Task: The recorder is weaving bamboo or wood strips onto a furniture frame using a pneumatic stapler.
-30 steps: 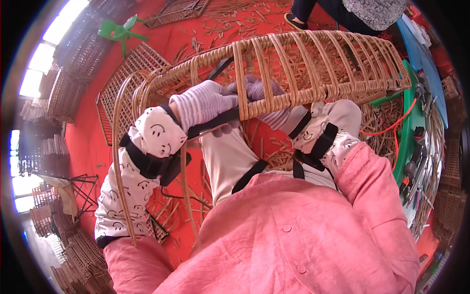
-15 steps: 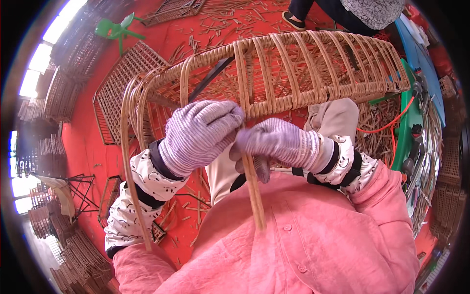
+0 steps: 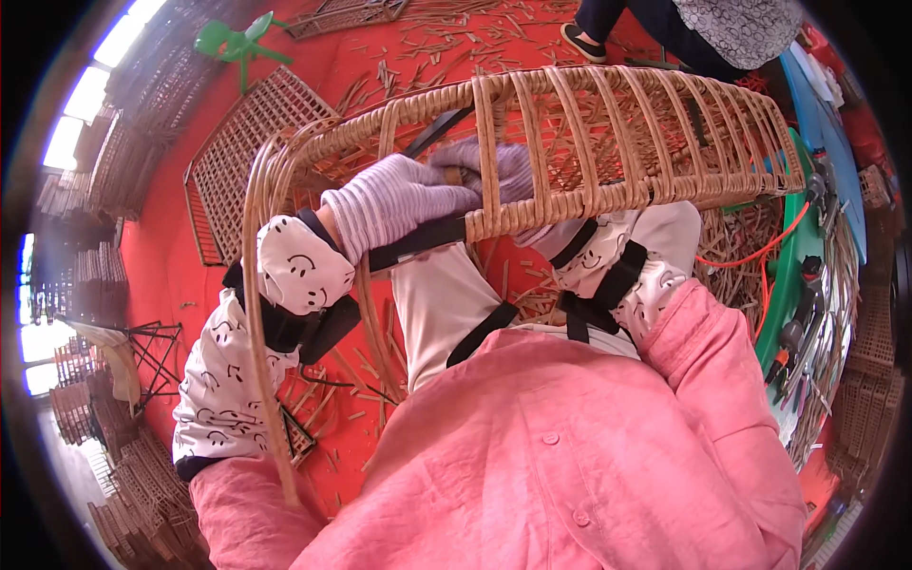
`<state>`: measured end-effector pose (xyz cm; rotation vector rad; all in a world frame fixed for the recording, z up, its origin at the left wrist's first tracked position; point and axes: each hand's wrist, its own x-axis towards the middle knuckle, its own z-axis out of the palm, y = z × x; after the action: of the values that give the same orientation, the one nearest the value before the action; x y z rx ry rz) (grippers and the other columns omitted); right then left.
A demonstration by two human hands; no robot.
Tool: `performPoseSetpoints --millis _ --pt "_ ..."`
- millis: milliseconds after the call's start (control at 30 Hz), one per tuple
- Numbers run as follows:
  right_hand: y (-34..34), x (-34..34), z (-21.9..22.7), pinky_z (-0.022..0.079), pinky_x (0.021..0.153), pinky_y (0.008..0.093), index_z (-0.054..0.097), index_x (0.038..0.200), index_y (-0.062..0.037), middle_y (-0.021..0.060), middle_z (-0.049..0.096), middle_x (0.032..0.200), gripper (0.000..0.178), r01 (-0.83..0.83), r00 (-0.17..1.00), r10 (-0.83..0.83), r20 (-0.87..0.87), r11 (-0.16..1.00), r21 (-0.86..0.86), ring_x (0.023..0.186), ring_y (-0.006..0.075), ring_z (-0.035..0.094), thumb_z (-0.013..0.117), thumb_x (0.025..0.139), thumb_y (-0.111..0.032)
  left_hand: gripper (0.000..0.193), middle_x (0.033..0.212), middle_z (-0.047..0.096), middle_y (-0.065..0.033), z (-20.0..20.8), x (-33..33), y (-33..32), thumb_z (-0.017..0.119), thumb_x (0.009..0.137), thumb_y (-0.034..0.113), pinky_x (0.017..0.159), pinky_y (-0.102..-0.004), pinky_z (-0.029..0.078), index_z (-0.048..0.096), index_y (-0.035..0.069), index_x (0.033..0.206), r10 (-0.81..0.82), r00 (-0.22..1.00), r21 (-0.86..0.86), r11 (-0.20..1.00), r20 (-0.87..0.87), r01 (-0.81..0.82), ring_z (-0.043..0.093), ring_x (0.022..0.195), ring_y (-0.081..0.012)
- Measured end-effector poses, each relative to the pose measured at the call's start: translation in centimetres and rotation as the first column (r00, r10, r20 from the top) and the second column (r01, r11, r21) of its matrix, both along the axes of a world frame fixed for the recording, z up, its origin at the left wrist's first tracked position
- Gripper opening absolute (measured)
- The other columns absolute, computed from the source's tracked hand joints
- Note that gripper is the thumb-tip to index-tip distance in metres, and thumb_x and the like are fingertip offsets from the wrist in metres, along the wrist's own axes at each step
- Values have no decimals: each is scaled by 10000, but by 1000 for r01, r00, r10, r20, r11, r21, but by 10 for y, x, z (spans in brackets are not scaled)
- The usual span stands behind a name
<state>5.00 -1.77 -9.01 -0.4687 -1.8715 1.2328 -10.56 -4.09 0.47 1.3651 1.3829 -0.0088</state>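
Observation:
A long frame is wrapped with tan rattan-like strips, its woven rail [image 3: 560,201] crossing in front of me. My left hand [image 3: 404,204], in a purple-and-white striped glove, reaches over a bare dark bar [image 3: 418,242] of the near rail, fingers closed. My right hand [image 3: 494,171], in a matching glove, comes up from under the near rail into the frame, partly hidden by an upright strip. Between the hands shows a short tan piece of a strip [image 3: 454,177]; both hands are closed about it, though the fingertips are hidden. A loose strip [image 3: 255,313] hangs from the left end beside my left forearm.
A woven panel [image 3: 252,142] lies on the red floor among scattered strip offcuts [image 3: 446,52]. A green stool [image 3: 237,47] stands far left. At the right are a green board [image 3: 788,256], an orange cord [image 3: 750,258] and a heap of strips. Another person [image 3: 665,33] is at the far right.
Both hands have moved away from my body into the frame, the right one passing under the near rail. The strip end that hung over my shirt is gone from there.

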Motion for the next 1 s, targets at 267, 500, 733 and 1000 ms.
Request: performPoseSetpoints --millis 267,500,733,1000 --pt "-57 32 19 507 523 286 538 997 -25 89 630 808 401 -6 971 186 149 643 -766 555 185 611 606 809 -373 171 780 632 -102 -11 -19 -42 652 739 41 649 -281 495 647 13 908 -307 949 880 466 68 88 614 671 -206" --pt "-77 19 52 465 444 238 617 872 -8 95 629 733 198 -141 958 287 -21 406 -903 478 146 569 610 829 -201 294 901 610 -133 -11 -15 -54 643 691 21 685 -319 493 606 -17 980 -351 912 940 182 -214 290 600 780 -299" --pt "-30 7 -27 480 581 247 605 903 -22 38 617 757 210 54 930 -112 350 984 172 667 126 590 682 757 -153 311 758 609 -117 -4 -2 -49 733 696 188 611 -303 493 623 23 935 -129 954 793 532 -270 296 609 659 -258" --pt "-61 15 21 500 766 308 578 995 1 69 613 951 252 22 988 114 101 553 -833 873 157 593 637 753 -37 294 753 616 -98 -24 -6 -53 728 702 182 570 -294 508 598 42 926 -81 958 892 350 -276 286 621 615 -248"
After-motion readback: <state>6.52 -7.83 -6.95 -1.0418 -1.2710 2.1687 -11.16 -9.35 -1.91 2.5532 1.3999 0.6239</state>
